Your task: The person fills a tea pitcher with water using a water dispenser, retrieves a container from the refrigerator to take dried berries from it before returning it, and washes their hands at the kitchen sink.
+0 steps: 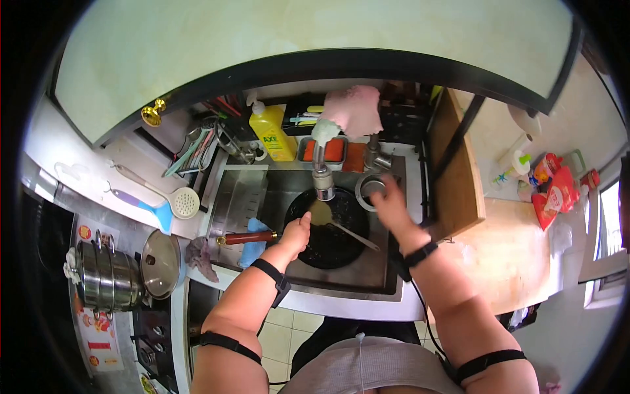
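Observation:
A black pan (315,253) with a red-brown handle (252,238) lies in the metal sink (230,197), under the faucet (323,184). Inside the pan rests a utensil with a greenish-tan rounded head (321,212) and a pale handle. My left hand (297,235) is over the pan's left edge, fingers curled, close to the utensil's head; what it holds, if anything, is hidden. My right hand (391,205) is blurred by motion. Its fingers overlap a round metal piece (367,187) at the sink's back right, and whether they grip it is unclear.
Behind the sink are a yellow soap bottle (274,134), a tray with an orange sponge (323,150) and a pink cloth (357,110). A blue cloth (253,246) hangs under the pan handle. Left stand a lid (161,262) and a steel pot (108,276); right, a wooden board (459,171).

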`<state>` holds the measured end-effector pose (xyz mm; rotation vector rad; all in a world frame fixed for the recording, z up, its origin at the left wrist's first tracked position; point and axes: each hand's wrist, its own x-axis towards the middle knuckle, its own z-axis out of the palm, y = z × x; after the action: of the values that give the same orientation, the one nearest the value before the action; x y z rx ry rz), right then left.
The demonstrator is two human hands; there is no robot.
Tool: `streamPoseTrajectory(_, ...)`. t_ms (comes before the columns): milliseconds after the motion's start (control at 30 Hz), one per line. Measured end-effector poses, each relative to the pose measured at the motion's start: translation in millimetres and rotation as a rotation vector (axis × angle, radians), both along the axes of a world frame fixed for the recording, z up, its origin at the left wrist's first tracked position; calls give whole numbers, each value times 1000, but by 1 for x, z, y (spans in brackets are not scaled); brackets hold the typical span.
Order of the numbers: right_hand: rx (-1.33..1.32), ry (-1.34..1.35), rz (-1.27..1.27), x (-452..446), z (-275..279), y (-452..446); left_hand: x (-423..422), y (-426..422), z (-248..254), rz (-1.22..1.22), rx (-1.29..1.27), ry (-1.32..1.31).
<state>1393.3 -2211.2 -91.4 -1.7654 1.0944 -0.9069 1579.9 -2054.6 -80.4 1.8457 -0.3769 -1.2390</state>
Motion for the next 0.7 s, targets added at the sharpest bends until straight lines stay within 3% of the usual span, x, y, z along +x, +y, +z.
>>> streamPoseTrajectory(133, -250, 94, 359, -67, 27, 100, 12, 5, 15, -208, 47, 152)
streamPoseTrajectory(267, -6, 350, 502, -145, 48, 156, 18, -1, 18, -350, 40, 349)
streamPoseTrajectory(367, 46, 387, 325, -203, 42, 188, 25, -7, 15, -443, 21, 488)
streamPoseTrajectory(400, 272, 309, 162, -219, 50, 203, 24, -9, 17, -506, 34, 500)
streamPoseTrajectory(500, 494, 203, -233, -253, 59, 261, 19, -14, 32, -692, -5, 576)
streamPoseTrajectory(700, 797, 160, -646, -304, 2, 397, 3, -23, 46, -875, -13, 763)
